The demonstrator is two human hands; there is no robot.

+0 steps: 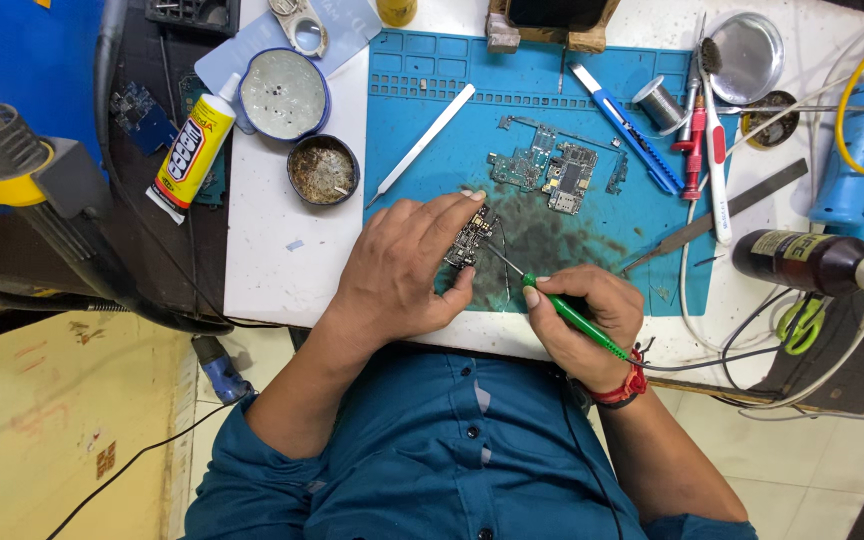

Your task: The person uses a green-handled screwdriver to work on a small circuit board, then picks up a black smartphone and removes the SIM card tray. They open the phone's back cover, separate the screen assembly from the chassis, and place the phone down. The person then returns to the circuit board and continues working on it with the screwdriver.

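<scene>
Both hands met over the stained middle of a blue rubbery work mat (422, 120). My left hand (402, 270) lay palm-down with its fingers pinching a small dark circuit board (470, 238), studded with tiny metal parts, flat against the mat. My right hand (582, 325) was closed in a pen grip round a slim green-handled soldering iron (562, 310); its thin metal tip reached up and left to touch the board's lower edge just beside the left fingertips. A red cord bracelet (632, 385) circled the right wrist, and a dark cable trailed from the iron's rear end.

Just beyond the hands lay two more bare circuit boards (547, 172), greenish and silver, edges nearly touching. Left of them and above my left hand a white plastic pry stick (422, 145) lay slanted. Farther left, off the mat, sat a round tin of brown, crusty flux (322, 170) and a larger blue-rimmed tin with a dull grey surface (284, 95), a yellow-and-white glue tube (190, 150) beside them. Up and right of my right hand I saw a blue utility knife (622, 125), a small spool of solder wire (660, 102), a white-and-red toothbrush (717, 165), a flat grey metal file (717, 215) and a shiny round metal dish (747, 58). A dark brown bottle (817, 262) lay on its side well to the right.

I saw that the surface (272, 250) under the mat was white, smooth and scuffed. A hot-air tool with a yellow collar (2, 160) hung far left, above a cream tiled floor (52, 430).
</scene>
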